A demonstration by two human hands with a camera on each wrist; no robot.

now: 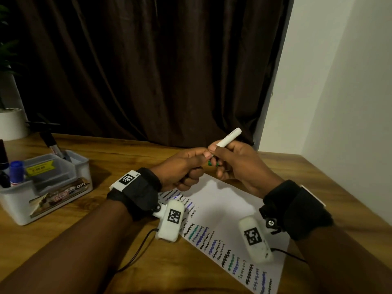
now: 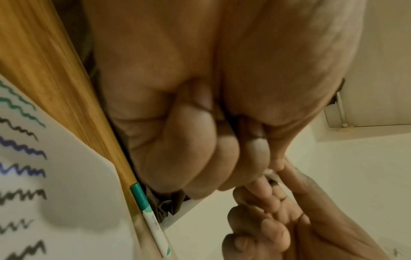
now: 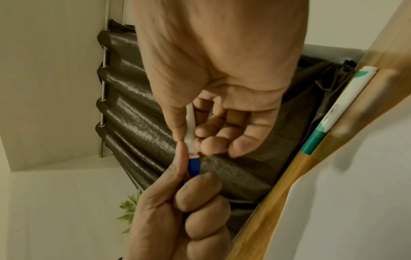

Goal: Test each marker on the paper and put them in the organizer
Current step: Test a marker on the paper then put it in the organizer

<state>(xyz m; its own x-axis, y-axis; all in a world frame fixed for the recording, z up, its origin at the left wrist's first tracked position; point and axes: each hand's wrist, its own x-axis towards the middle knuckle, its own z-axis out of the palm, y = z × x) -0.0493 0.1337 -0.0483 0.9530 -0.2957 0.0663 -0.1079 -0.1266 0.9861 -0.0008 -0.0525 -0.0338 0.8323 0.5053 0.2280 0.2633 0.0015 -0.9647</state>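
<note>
Both hands hover above the paper (image 1: 222, 200) and share one white marker (image 1: 228, 139). My right hand (image 1: 237, 164) pinches its white barrel (image 3: 190, 126), whose rear end points up and to the right. My left hand (image 1: 186, 168) is curled round the blue cap (image 3: 193, 167) at the lower end. The cap meets the barrel; whether it is fully seated I cannot tell. A second marker with a green cap (image 1: 212, 163) lies on the table just beyond the hands, at the paper's far edge. The grey organizer (image 1: 80, 166) stands at the left.
The paper carries several rows of black, blue and green squiggles. A blue-capped marker (image 1: 17, 170) and a black marker (image 1: 53, 145) stand in the organizer. A white plant pot (image 1: 10, 124) sits at the far left. A dark curtain hangs behind the table and a white wall runs along the right.
</note>
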